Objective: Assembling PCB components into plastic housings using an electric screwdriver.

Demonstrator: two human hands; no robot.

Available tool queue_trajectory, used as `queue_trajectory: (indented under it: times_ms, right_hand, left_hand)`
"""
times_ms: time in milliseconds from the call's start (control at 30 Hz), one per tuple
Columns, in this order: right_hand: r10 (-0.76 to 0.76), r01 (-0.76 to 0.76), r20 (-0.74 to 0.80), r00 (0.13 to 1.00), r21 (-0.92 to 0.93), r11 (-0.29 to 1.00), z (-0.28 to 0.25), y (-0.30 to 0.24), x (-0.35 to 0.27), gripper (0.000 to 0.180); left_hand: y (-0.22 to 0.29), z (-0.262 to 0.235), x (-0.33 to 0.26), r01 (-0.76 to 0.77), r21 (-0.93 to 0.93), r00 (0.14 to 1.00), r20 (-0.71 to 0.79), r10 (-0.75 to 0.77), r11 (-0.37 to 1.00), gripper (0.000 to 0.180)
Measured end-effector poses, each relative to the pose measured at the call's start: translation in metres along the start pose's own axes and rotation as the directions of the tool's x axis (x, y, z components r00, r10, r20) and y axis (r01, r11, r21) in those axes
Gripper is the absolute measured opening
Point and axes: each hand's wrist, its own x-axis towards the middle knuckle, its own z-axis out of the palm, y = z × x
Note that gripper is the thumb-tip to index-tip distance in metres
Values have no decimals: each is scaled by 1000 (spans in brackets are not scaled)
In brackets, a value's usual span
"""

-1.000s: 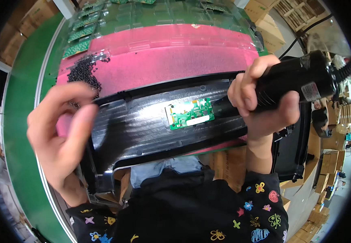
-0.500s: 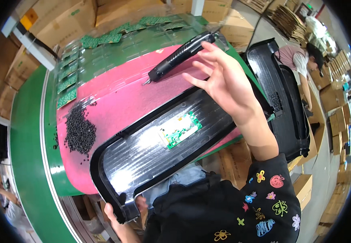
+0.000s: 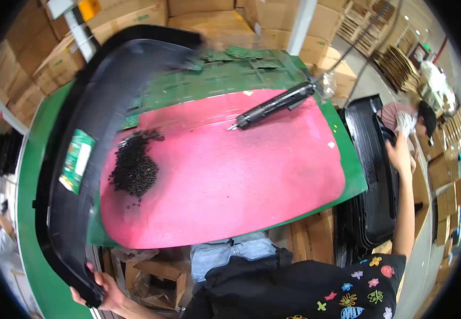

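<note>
Black shell [image 3: 73,207], lower end in left fingers [image 3: 99,278]

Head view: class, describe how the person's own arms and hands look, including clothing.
The right sleeve is short and black, scattered with bright doodles, including flowers, in yellow, pink, red, blue and green. The right forearm below it is bare. The right hand and left hand wear no gloves. The left sleeve cannot be made out.

You hold 1 black shell [image 3: 63,212] bearing 1 green board [image 3: 78,161] | mat [image 3: 251,181], far edge: 1 screwdriver [image 3: 275,108] | mat, left edge: 1 heap of black bits [image 3: 134,167] | table [image 3: 355,182], far edge: several boards [image 3: 243,52], uncountable | past right edge: stacked shells [image 3: 371,175], uncountable
</note>
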Motion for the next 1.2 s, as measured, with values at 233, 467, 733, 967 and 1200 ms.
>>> queue_trajectory:
  times_ms: [233, 467, 733, 967, 1200]
  right_hand:
    - [289, -311, 398, 870, -10, 950, 34, 31, -52, 43]
    - [165, -188, 154, 974, 154, 970, 58, 85, -52, 36]
    - [472, -579, 396, 788, 737, 348, -71, 120, 13, 52]
    - [364, -622, 580, 728, 783, -4, -161, -142, -7, 26]
    - [-276, -952, 911, 307, 298, -77, -130, -274, -67, 32]
  left_hand:
    - [28, -10, 26, -16, -195, 999, 30, 22, 981, 73]
    - [33, -90, 78, -226, -258, 972, -129, 199, 939, 70]
    - [-12, -24, 70, -122, 371, 991, 89, 96, 920, 96]
    - [-111, 56, 48, -458, 410, 848, 467, 249, 789, 67]
    - [-115, 95, 21, -265, 629, 651, 676, -346, 731, 35]
